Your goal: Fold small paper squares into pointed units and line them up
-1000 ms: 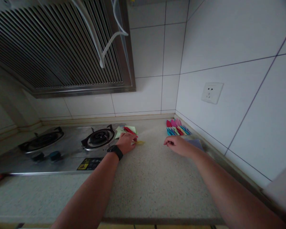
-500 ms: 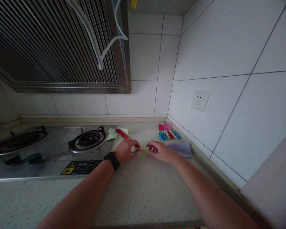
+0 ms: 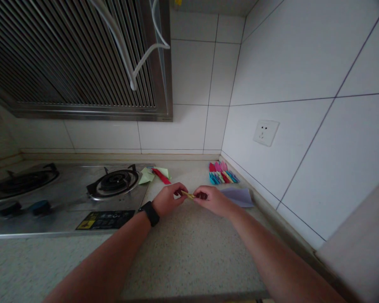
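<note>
A small, narrow yellow piece that looks like folded paper [image 3: 188, 195] spans the gap between my hands, low over the counter. My left hand [image 3: 169, 198], with a dark watch at its wrist, pinches one end between thumb and fingers. At the other end, my right hand [image 3: 211, 199] has its fingertips closed on the piece. Beyond my right hand lies a lavender sheet of paper [image 3: 239, 197], partly covered by that hand. Pale green paper pieces [image 3: 147, 176] and a red strip [image 3: 161, 176] rest behind my left hand.
Several small coloured folded pieces [image 3: 222, 173] lie in rows near the back corner. A gas stove [image 3: 69, 214] with burners takes up the left side, under a range hood [image 3: 97, 110]. A wall socket [image 3: 266, 133] is on the right tiled wall.
My right hand's fingers have closed onto the end of the yellow piece, which now looks crossed or bent. The view has shifted slightly.
</note>
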The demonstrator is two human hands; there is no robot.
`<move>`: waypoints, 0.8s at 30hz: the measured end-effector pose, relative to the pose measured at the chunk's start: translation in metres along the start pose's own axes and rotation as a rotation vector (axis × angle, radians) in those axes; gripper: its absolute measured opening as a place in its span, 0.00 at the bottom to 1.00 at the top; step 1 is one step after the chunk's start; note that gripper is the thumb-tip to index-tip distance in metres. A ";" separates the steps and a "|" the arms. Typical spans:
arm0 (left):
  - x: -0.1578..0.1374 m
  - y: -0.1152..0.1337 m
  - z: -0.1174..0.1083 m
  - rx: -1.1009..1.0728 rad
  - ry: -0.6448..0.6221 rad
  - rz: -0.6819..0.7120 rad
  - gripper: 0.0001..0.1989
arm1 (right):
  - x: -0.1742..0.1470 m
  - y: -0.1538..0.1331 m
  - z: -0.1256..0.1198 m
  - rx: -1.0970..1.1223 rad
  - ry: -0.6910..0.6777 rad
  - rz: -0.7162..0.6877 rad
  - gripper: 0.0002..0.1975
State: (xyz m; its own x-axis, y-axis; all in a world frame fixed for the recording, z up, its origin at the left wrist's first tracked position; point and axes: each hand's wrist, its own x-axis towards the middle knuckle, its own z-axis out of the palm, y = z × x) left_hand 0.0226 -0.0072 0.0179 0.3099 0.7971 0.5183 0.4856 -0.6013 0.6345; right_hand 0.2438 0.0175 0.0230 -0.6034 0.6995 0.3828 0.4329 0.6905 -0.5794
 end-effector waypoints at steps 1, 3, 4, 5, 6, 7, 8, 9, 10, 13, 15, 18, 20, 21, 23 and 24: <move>0.000 -0.001 0.001 -0.035 0.012 -0.010 0.06 | 0.000 -0.002 -0.001 0.000 0.022 -0.008 0.07; 0.001 -0.001 0.003 -0.093 0.033 -0.033 0.07 | 0.000 -0.006 -0.002 0.019 0.041 -0.015 0.08; 0.001 -0.001 0.004 -0.107 0.039 -0.043 0.07 | 0.000 -0.007 -0.002 0.033 0.040 -0.016 0.08; 0.002 0.000 0.005 -0.111 0.042 -0.049 0.07 | 0.000 -0.008 -0.002 0.044 0.036 -0.017 0.08; 0.002 0.001 0.005 -0.111 0.044 -0.053 0.07 | 0.000 -0.009 -0.003 0.050 0.036 -0.019 0.08; 0.002 0.002 0.005 -0.110 0.046 -0.053 0.07 | 0.000 -0.009 -0.003 0.047 0.041 -0.021 0.08; 0.002 0.004 0.005 -0.110 0.046 -0.050 0.07 | 0.000 -0.010 -0.003 0.037 0.051 -0.029 0.08; 0.002 0.005 0.005 -0.110 0.045 -0.045 0.07 | 0.000 -0.010 -0.003 0.019 0.066 -0.041 0.07; 0.002 0.007 0.004 -0.108 0.044 -0.040 0.07 | 0.001 -0.009 -0.004 -0.001 0.084 -0.057 0.07; 0.001 0.011 0.004 -0.095 0.040 -0.026 0.06 | 0.001 -0.010 -0.005 -0.057 0.136 -0.116 0.05; 0.001 0.013 0.004 -0.077 0.039 -0.012 0.06 | 0.001 -0.010 -0.006 -0.080 0.163 -0.144 0.05; 0.000 0.016 0.005 -0.013 0.030 0.004 0.06 | 0.001 -0.011 -0.007 -0.093 0.175 -0.173 0.03; 0.000 0.017 0.005 0.045 0.029 0.016 0.06 | 0.001 -0.012 -0.006 -0.096 0.169 -0.191 0.03; 0.000 0.018 0.006 0.070 0.029 0.024 0.06 | 0.001 -0.012 -0.006 -0.099 0.162 -0.201 0.02; 0.000 0.018 0.006 0.105 0.029 0.042 0.05 | 0.002 -0.012 -0.006 -0.106 0.150 -0.217 0.02; 0.000 0.018 0.006 0.114 0.026 0.047 0.05 | 0.002 -0.013 -0.006 -0.110 0.143 -0.219 0.02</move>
State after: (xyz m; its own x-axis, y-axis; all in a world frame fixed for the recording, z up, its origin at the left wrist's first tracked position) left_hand 0.0364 -0.0175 0.0263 0.3136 0.7654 0.5620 0.5613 -0.6268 0.5405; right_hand 0.2415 0.0113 0.0355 -0.5933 0.5452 0.5922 0.3776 0.8382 -0.3934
